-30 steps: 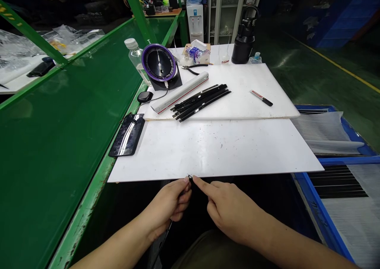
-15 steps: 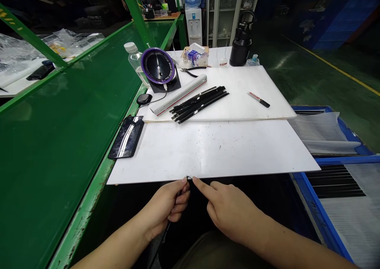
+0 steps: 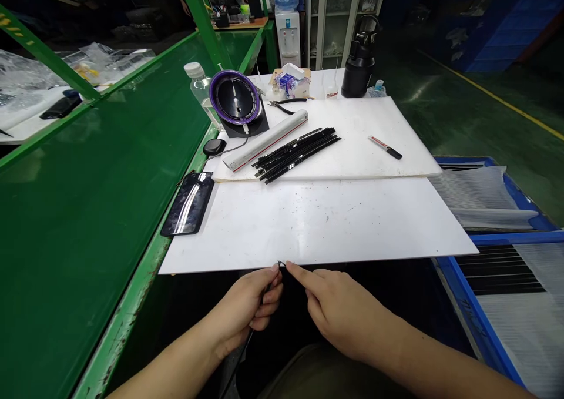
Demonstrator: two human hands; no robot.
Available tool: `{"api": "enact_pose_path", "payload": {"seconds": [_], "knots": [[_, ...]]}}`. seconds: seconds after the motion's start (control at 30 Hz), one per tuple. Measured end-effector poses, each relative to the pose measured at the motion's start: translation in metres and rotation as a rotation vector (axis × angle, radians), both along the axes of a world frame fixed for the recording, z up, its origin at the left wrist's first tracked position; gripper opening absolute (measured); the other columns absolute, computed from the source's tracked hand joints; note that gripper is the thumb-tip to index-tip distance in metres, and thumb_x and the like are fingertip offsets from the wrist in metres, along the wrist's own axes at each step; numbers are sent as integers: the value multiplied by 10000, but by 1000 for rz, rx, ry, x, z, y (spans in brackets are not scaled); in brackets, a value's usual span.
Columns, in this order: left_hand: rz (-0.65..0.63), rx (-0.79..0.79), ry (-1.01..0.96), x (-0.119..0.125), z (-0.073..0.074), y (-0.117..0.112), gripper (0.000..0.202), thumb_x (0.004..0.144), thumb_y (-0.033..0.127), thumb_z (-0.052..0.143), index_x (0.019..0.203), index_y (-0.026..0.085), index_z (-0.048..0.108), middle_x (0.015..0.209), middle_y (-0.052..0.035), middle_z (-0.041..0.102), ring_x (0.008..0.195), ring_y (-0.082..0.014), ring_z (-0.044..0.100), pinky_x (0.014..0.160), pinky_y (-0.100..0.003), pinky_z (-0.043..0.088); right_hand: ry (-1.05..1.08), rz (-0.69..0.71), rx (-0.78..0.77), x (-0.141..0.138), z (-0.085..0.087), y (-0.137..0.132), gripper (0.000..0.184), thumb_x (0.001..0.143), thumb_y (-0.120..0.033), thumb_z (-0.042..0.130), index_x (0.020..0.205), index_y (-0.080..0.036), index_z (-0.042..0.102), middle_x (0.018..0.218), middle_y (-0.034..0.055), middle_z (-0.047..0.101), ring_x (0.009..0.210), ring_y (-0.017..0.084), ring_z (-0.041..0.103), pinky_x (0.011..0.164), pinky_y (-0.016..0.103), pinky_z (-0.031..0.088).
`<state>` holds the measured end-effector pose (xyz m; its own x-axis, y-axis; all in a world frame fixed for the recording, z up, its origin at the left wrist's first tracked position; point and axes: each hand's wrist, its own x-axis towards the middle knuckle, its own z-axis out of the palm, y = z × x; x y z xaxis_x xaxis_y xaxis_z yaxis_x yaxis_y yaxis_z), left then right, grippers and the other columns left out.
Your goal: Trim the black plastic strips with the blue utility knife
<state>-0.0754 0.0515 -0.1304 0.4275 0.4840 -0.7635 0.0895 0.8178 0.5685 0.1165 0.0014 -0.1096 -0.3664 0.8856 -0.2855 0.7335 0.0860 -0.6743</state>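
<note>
My left hand [image 3: 258, 299] is closed around a thin black strip [image 3: 241, 358], thumb and index finger pinching it near its upper end. From the fist the strip runs down toward my lap. Its small dark tip pokes out past the thumb, at the near edge of the white table board [image 3: 247, 234]. My right hand [image 3: 337, 305] has its index finger stretched out to that tip, touching or almost touching it. The other right fingers are curled loosely, partly hidden, and nothing shows in them. Several similar black strips [image 3: 295, 155] lie in a pile on a white foam sheet [image 3: 356, 158].
Beside the pile lies a long white box [image 3: 268, 140]; a utility knife [image 3: 385, 147] rests to the right. A phone [image 3: 187, 204], purple-rimmed fan [image 3: 235, 97], pliers [image 3: 286, 103] and black bottle [image 3: 358, 73] are around. Blue crates [image 3: 471, 314] stand at right, a green conveyor [image 3: 88, 199] at left.
Both hands stay almost in place. The right hand has turned slightly, its index finger still at the strip's tip. The view has shifted very little.
</note>
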Motion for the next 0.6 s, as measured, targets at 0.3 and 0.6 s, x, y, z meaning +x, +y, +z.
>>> {"api": "enact_pose_path", "payload": {"seconds": [0.3, 0.6], "knots": [[-3, 13, -7, 1, 0, 0, 343, 852, 491, 507, 711, 194, 409, 565, 69, 320, 452, -47, 139, 396, -172, 58, 10, 20, 73, -1, 0, 0, 590, 914, -109, 402, 1481, -257, 341, 1005, 50, 644, 838, 189, 610, 742, 276, 437], [-6, 47, 5, 0, -1, -2, 361, 858, 492, 505, 694, 183, 416, 560, 61, 350, 451, -44, 159, 395, -172, 67, -100, 59, 113, -3, -2, 0, 606, 893, -109, 424, 1480, -245, 348, 866, 33, 621, 683, 185, 571, 578, 280, 363]]}}
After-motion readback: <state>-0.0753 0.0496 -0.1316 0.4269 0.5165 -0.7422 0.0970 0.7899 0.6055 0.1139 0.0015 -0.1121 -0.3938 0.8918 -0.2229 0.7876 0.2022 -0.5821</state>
